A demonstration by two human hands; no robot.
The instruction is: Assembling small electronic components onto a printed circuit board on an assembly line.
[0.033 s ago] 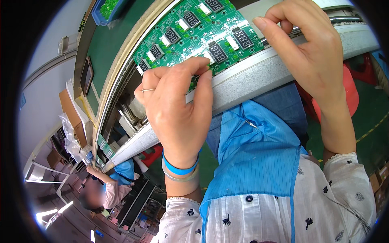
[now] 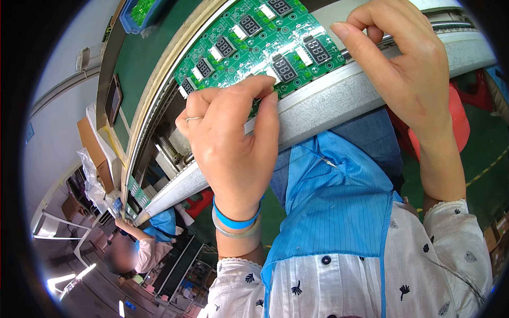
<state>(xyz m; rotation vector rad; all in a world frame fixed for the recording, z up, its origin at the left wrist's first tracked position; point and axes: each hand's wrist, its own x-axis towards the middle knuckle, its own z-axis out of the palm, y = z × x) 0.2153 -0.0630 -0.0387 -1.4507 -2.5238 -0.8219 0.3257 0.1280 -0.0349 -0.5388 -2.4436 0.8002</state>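
A green circuit board panel [image 2: 249, 55] bears several black digit displays [image 2: 284, 69] and white connectors [image 2: 304, 56]. It lies between the rails of a conveyor. Over its near edge is my left hand [image 2: 230, 138], with thumb and forefinger brought together at the board beside a display. What those fingertips hold, if anything, is hidden. At the panel's right end hovers my right hand [image 2: 405, 66], its thumb and bent forefinger closed near each other by the board's corner. Nothing I can name shows between them.
A metal rail [image 2: 328, 100] runs along my side of the panel. A blue bin [image 2: 139, 15] of small green parts sits at the far left. Further down the line a co-worker [image 2: 143, 246] reaches to the conveyor. A red stool [image 2: 453, 122] stands at right.
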